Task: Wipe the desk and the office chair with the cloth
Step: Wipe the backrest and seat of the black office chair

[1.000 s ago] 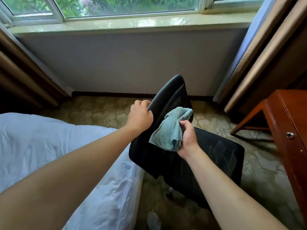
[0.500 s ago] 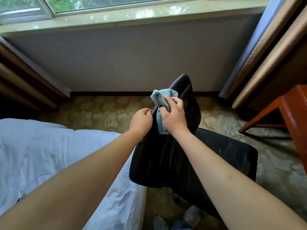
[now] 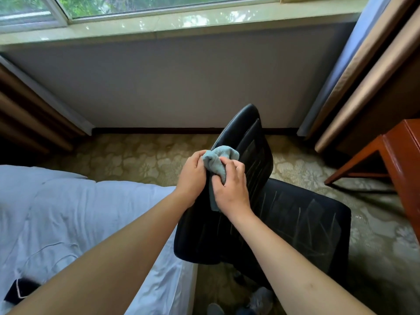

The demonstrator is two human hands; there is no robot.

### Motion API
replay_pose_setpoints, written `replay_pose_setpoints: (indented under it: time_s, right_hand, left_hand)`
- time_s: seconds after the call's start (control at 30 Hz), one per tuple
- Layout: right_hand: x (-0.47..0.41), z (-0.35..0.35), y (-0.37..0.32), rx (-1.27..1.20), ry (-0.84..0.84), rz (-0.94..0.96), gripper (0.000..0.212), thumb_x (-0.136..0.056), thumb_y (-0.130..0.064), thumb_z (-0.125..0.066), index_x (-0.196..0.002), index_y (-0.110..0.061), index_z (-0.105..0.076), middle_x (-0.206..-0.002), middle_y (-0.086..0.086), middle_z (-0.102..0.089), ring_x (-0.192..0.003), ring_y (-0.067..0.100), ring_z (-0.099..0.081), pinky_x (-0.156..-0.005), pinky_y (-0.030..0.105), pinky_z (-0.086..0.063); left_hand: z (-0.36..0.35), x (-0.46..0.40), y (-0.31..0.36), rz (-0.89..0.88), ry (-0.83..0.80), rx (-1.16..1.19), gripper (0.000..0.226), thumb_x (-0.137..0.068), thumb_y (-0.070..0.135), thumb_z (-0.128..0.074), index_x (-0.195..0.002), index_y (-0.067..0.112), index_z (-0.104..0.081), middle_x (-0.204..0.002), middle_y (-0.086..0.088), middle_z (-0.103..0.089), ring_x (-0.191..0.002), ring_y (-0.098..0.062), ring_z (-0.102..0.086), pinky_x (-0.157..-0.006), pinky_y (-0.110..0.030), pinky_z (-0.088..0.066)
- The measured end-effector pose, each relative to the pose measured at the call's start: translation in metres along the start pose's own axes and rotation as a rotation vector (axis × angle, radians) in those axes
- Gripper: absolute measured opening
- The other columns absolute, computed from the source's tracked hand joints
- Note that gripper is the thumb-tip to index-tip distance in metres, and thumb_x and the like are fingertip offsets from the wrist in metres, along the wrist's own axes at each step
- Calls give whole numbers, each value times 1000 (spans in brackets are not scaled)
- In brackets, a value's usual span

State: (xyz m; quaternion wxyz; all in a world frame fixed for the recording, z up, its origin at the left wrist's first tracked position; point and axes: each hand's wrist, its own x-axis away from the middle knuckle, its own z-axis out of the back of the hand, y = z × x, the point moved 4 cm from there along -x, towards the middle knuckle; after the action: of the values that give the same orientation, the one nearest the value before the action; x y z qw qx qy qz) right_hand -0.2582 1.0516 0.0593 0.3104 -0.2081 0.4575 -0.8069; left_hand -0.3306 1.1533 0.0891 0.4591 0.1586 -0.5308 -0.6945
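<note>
The black office chair stands in the middle of the view, its backrest edge toward me and its seat to the right. A pale blue-green cloth is bunched on the backrest's top edge. My right hand grips the cloth from the right, fingers curled over it. My left hand holds the cloth's left side at the backrest edge, fingers curled around it. Part of the cloth hangs down between my hands. The reddish wooden desk shows at the right edge.
A bed with white sheets lies close on the left, touching the chair's side. A wall under a window sill is ahead, curtains hang at the right. Patterned carpet covers the floor. My shoes show at the bottom.
My right hand carried the cloth from the front of the backrest up to its top edge. My left hand shifted from gripping the backrest edge to holding the cloth.
</note>
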Motion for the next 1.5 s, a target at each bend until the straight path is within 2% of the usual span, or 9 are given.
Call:
replay_pose_setpoints:
  time_s: [0.17, 0.27, 0.33, 0.43, 0.6, 0.83, 1.17, 1.43, 1.5]
  right_hand:
    - [-48, 18, -7, 15, 39, -28, 50, -99, -37, -54, -147, -29, -43, -141, -3, -34, -130, 22, -39, -104, 30, -34]
    - [-99, 37, -10, 72, 16, -56, 46, -99, -37, -54, -144, -34, -46, -141, -1, -35, -127, 26, -40, -101, 31, -34]
    - [-130, 48, -8, 100, 3, -82, 43, -98, -38, -53, -141, -36, -48, -140, 2, -35, -124, 29, -43, -95, 31, -37]
    - [-169, 61, 0, 58, 5, -168, 37, -98, -38, -55, -134, -36, -49, -138, 3, -33, -120, 31, -47, -92, 36, -46]
    - [-202, 71, 7, -12, 66, -273, 36, -96, -34, -56, -131, -36, -47, -135, 4, -33, -119, 32, -48, -102, 45, -49]
    - [-180, 68, 15, 3, 51, -178, 28, -92, -39, -57, -117, -39, -45, -121, -2, -34, -107, 30, -55, -93, 43, -52]
    - [-69, 21, 1, 72, 20, 64, 40, -91, -40, -64, -128, -35, -49, -123, -5, -37, -114, 19, -49, -93, 38, -51]
    - [-106, 36, 0, 92, 116, 35, 44, -93, -41, -63, -135, -34, -51, -129, -5, -40, -121, 19, -47, -92, 35, -47]
    - [-130, 45, 3, 83, 146, -22, 46, -94, -40, -62, -137, -31, -52, -131, -1, -41, -123, 22, -47, -93, 31, -41]
  left_hand:
    - [1, -3, 4, -24, -14, -94, 32, -107, 31, -34, -128, 33, -59, -115, 13, -67, -108, -6, -63, -95, -33, -52]
    - [4, -10, 5, 35, -29, -141, 31, -103, 25, -35, -119, 37, -59, -87, 4, -71, -75, -20, -66, -71, -40, -56]
    - [4, -18, 10, 67, -51, -171, 32, -98, 16, -34, -110, 32, -59, -62, 0, -57, -52, -18, -50, -50, -32, -41]
    - [0, -34, 23, 89, -15, -206, 27, -94, 8, -34, -98, 20, -57, -62, 0, -49, -52, -13, -42, -47, -25, -33]
    - [-11, -54, 31, 123, 48, -180, 20, -89, 6, -35, -87, 10, -54, -77, -4, -55, -71, -18, -48, -64, -33, -39]
    - [-17, -60, 20, 106, 64, -150, 18, -90, 7, -32, -90, 9, -50, -78, -5, -51, -71, -17, -44, -63, -37, -38]
    - [-17, -52, 24, -21, -50, -53, 28, -90, 21, -39, -95, 30, -65, -94, 9, -71, -97, -17, -67, -93, -48, -53]
    - [-22, -56, 27, -67, -102, -234, 37, -103, 36, -29, -131, 39, -52, -125, 14, -61, -115, -8, -57, -95, -35, -46]
    - [-24, -61, 29, -86, -106, -287, 38, -103, 35, -28, -136, 40, -48, -120, 12, -62, -105, -9, -60, -86, -33, -47]
